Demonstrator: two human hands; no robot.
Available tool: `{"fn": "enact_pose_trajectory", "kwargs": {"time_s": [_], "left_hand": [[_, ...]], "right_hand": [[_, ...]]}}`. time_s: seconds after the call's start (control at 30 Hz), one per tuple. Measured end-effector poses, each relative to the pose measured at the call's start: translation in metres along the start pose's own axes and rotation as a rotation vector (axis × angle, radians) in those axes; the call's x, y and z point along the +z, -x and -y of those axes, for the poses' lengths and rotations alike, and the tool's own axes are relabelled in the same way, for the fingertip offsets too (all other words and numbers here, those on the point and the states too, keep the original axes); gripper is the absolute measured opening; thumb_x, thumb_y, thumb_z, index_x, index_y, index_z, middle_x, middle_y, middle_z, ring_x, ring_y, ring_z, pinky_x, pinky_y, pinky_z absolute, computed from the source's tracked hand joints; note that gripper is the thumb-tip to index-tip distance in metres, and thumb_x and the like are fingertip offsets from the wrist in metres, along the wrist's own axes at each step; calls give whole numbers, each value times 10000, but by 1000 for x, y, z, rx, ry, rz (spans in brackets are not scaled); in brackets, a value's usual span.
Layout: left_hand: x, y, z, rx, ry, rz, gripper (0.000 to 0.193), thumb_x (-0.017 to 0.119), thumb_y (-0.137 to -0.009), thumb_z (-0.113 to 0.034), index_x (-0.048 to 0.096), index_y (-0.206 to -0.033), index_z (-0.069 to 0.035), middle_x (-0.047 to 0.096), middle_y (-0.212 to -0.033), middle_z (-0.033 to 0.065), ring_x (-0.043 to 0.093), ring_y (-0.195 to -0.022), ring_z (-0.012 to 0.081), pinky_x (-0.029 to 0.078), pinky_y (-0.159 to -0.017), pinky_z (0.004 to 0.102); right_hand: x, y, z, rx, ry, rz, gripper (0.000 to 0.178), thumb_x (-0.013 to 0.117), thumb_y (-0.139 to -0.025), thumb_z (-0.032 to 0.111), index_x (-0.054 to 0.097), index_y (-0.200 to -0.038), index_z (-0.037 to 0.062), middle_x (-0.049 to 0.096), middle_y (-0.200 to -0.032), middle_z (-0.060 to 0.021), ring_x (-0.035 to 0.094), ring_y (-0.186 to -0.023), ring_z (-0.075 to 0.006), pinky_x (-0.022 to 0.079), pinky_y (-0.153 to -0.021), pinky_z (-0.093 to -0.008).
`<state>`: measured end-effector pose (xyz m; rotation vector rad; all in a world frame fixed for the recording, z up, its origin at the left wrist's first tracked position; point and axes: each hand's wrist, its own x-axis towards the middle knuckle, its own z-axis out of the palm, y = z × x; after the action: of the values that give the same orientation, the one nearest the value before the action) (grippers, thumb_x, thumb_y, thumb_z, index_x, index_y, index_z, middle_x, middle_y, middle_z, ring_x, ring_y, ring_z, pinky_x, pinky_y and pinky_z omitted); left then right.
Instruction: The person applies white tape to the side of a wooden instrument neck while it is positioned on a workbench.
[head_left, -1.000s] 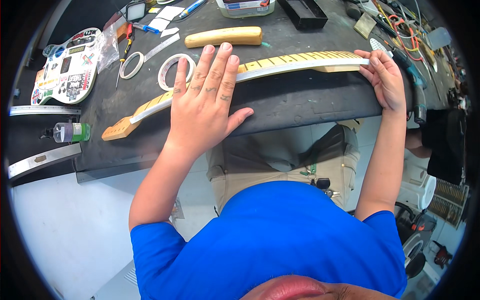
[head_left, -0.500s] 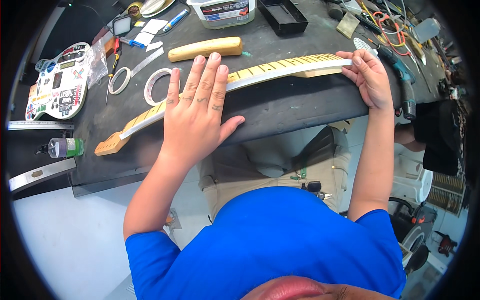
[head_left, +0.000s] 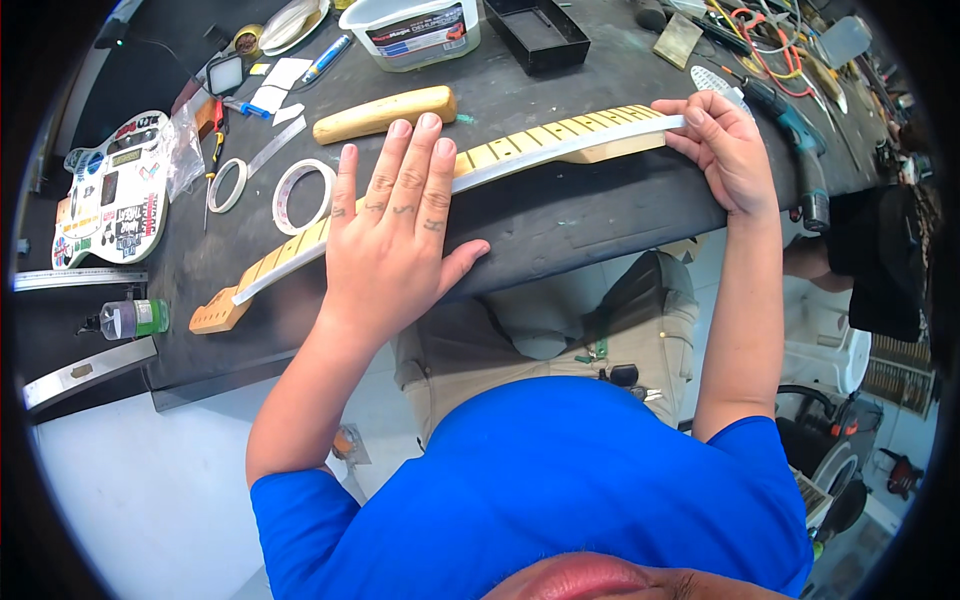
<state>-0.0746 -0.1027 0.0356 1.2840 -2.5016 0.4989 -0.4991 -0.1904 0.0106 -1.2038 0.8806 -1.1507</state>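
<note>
A guitar neck (head_left: pixel 530 141) with a white strip (head_left: pixel 560 147) along its near edge stretches across the table (head_left: pixel 580 220). The left hand (head_left: pixel 385 245) lies spread flat over both; the right hand (head_left: pixel 735 160) has its grip closed on the strip's right end, perhaps on the neck's end too.

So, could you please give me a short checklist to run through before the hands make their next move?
1. Left hand flat across the guitar neck: ok.
2. Right hand pinching the end of the white strip: ok.
3. Strip running along the guitar neck's near edge: ok where visible.
4. Strip lying smooth beneath the spread fingers: cannot tell, covered.
5. Wooden block apart from the guitar neck: ok.
6. Nearer tape roll clear of the guitar neck: cannot tell, very close.
</note>
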Motion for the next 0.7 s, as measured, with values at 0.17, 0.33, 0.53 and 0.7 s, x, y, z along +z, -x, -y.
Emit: {"fn": "enact_pose_trajectory", "kwargs": {"time_s": [0.17, 0.33, 0.53, 0.7], "left_hand": [[1, -7, -3, 22, 15, 1, 1145, 876, -834, -567, 410, -1739, -43, 430, -1795, 156, 409, -1668, 351, 242, -1354, 648], [2, -10, -4, 31, 22, 1, 1148, 882, -821, -561, 418, -1735, -44, 443, -1787, 157, 422, -1660, 352, 254, -1346, 656], [1, -17, -11, 54, 8, 23, 1142, 874, -826, -562, 419, -1736, -43, 444, -1786, 158, 417, -1664, 349, 265, -1338, 667], [3, -22, -14, 62, 7, 25, 1146, 876, -826, -561, 415, -1737, -41, 440, -1788, 160, 411, -1668, 353, 269, -1338, 668]], "right_hand": [[-1, 0, -1, -12, -10, 31, 199, 686, -1149, 209, 647, -1144, 14, 711, -1402, -256, 747, -1209, -193, 660, -1044, -324], [-5, -1, -4, -10, -33, 44, 195, 691, -1142, 192, 652, -1166, 2, 712, -1395, -252, 744, -1222, -200, 665, -1050, -321], [5, 1, 2, 10, -11, -16, 162, 713, -1133, 197, 653, -1074, 58, 764, -1333, -214, 751, -1179, -182, 654, -1037, -329], [6, 2, 4, 18, -8, -11, 160, 705, -1136, 190, 653, -1082, 48, 762, -1329, -218, 752, -1179, -181, 656, -1037, -334]]}}
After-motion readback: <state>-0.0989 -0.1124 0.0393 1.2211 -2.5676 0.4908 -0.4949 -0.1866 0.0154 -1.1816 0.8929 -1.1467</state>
